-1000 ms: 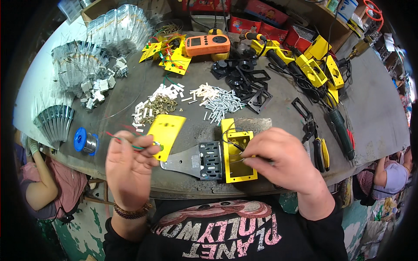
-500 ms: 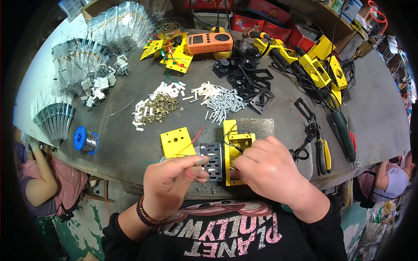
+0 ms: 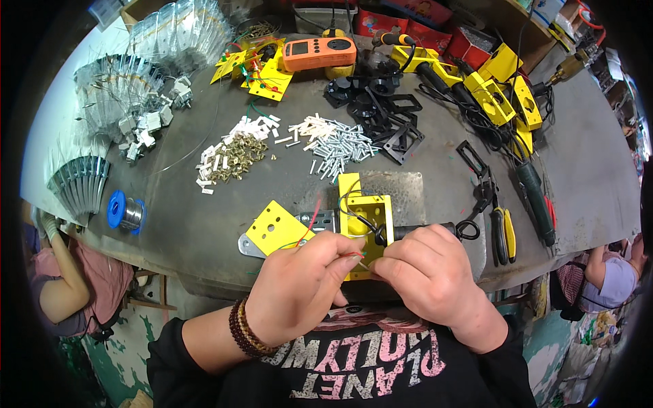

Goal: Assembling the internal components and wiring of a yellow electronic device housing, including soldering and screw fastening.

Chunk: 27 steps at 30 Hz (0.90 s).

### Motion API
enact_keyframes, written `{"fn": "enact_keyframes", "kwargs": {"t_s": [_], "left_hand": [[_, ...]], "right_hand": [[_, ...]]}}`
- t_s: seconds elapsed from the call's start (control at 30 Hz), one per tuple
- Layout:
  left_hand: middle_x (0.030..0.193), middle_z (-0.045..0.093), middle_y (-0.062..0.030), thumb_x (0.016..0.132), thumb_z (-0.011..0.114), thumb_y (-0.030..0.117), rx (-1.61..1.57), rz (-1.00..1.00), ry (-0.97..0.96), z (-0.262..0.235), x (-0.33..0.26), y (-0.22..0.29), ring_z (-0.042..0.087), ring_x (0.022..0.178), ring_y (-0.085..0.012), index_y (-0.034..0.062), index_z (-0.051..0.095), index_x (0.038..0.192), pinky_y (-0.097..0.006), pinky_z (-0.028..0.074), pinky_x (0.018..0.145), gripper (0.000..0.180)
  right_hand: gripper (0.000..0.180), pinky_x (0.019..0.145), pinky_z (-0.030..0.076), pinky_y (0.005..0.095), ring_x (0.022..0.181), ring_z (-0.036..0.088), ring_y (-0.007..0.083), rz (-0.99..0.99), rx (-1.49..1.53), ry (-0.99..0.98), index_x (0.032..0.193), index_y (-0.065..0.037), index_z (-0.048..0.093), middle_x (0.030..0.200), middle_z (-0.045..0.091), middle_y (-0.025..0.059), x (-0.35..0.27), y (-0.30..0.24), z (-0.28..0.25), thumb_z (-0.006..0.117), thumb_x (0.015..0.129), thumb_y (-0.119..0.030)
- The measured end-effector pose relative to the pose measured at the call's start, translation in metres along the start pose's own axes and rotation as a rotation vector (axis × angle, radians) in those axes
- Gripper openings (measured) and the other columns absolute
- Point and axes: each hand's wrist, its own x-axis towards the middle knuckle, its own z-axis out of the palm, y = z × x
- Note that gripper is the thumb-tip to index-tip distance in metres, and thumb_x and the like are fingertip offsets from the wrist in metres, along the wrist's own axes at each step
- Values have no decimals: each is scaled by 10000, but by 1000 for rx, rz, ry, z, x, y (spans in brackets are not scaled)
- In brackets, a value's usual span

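My left hand, with a beaded bracelet on its wrist, pinches thin red and green wires between thumb and fingertips. Close by, my right hand has its fingertips pinched on a thin wire end just right of them. Beyond both hands lies an open yellow box, with a knotted black cable inside it and a black handle on its right. To the left, a flat yellow plate with holes rests tilted, a red wire rising from it. A slotted metal bracket sits between plate and box, partly hidden.
Piles of brass screws, white pieces and silver screws lie beyond. A solder spool stands left; yellow-handled pliers and a soldering iron lie right. An orange meter is at the back.
My left hand has moved right to meet the right hand in front of the box, now holding red and green wires. The knotted cable and black handle have come into sight. The yellow plate has turned.
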Motion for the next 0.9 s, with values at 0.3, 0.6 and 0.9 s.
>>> {"fn": "enact_keyframes", "kwargs": {"t_s": [0.3,0.6,0.9], "left_hand": [[799,714,-69,959,639,50,-258,-97,-21,5,3,-13,686,625,-111,-11,670,1009,-252,534,567,85],[948,718,-118,940,649,-10,-194,-94,-26,3,-1,-15,668,670,-104,-66,698,1034,-224,547,591,120],[989,727,-146,958,644,75,-151,-38,5,4,-5,-10,706,673,-170,-33,709,1076,-283,567,612,172]], "right_hand": [[229,554,397,311,655,577,167,16,185,193,890,-129,739,786,647,-26,-4,7,12,780,664,-139],[235,565,445,337,659,599,213,167,296,158,866,-102,725,777,634,12,-3,5,21,846,672,-157],[192,646,443,349,722,601,235,151,190,43,833,-86,637,837,599,43,4,-3,7,796,726,-104]]}}
